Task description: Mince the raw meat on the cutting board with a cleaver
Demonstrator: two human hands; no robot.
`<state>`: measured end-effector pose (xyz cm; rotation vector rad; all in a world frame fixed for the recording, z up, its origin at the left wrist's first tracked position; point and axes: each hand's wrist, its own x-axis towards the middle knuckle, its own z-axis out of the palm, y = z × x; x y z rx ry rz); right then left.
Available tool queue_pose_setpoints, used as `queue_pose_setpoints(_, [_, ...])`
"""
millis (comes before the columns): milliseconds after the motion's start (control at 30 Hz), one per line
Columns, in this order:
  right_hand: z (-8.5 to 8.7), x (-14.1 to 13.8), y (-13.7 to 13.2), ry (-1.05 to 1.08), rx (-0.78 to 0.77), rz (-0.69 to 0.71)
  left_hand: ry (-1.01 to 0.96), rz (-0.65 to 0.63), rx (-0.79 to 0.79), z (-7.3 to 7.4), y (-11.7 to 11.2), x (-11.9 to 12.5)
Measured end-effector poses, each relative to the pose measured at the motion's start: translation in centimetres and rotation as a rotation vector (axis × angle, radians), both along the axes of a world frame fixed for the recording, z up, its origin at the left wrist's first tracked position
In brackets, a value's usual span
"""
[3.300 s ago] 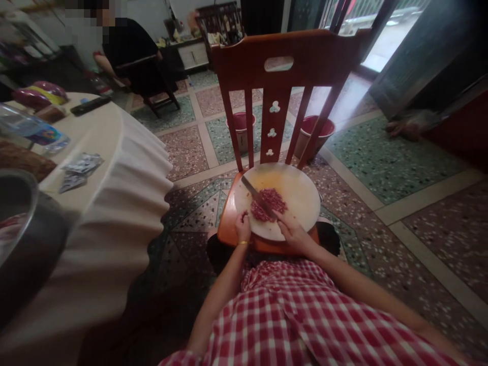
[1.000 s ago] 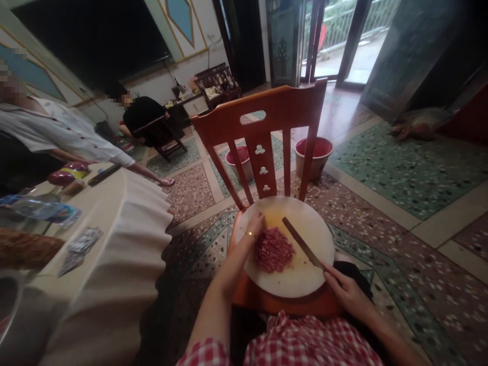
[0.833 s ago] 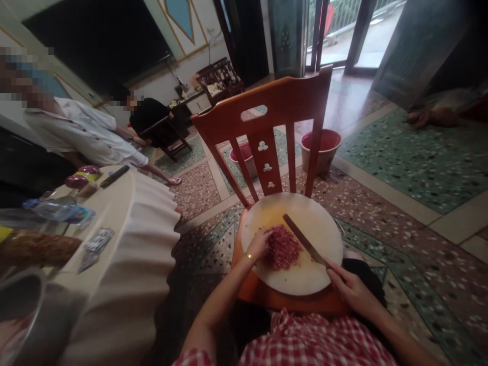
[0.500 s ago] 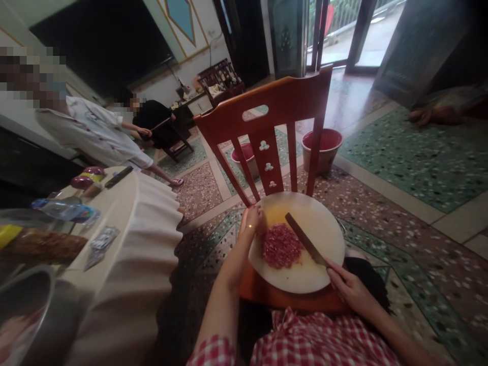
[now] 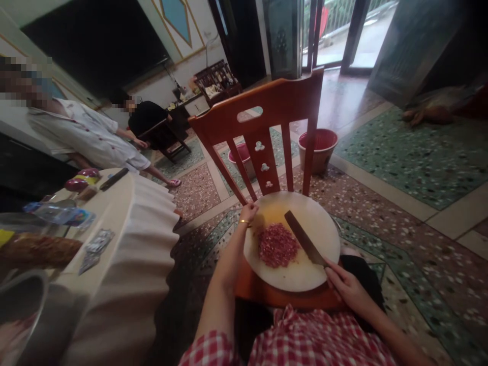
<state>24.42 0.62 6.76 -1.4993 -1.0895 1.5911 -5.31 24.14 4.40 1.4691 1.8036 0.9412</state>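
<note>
A round white cutting board (image 5: 312, 218) rests on the seat of a wooden chair (image 5: 285, 99) in front of me. On its left half lies a heap of chopped red meat (image 5: 277, 245). My right hand (image 5: 343, 282) is closed round the handle of a kitchen knife (image 5: 304, 236). The blade points up and left, low over the board just right of the meat. At the board's upper left rim my left hand (image 5: 249, 211), with a gold bracelet at the wrist, is closed on the edge. Its fingertips are partly hidden.
Left stands a cloth-covered table (image 5: 118, 223) with a plastic bottle (image 5: 63, 213), a dark knife (image 5: 114, 179), a foil packet (image 5: 95, 249) and a metal pot (image 5: 41, 315). Two buckets (image 5: 318, 152) stand behind the chair. One person (image 5: 91, 132) stands beyond the table; another (image 5: 148, 122) sits farther back.
The whole view has shifted slightly to the left. The knife is still right of the meat, and both hands stay in nearly the same places on the board. The standing person's arm has moved a little.
</note>
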Motion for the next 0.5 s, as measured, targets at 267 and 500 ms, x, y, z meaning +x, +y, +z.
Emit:
queue_pose_setpoints(267, [-0.3,-1.3,0.3,0.146,-0.063,-0.001,0.358,-0.006,-0.169,-0.4,-5.9,-5.0])
queue_pose_setpoints(500, [-0.5,-1.1,-0.4,0.121,-0.051,-0.039,0.502,-0.064,-0.256,-0.5,-5.0,-3.8])
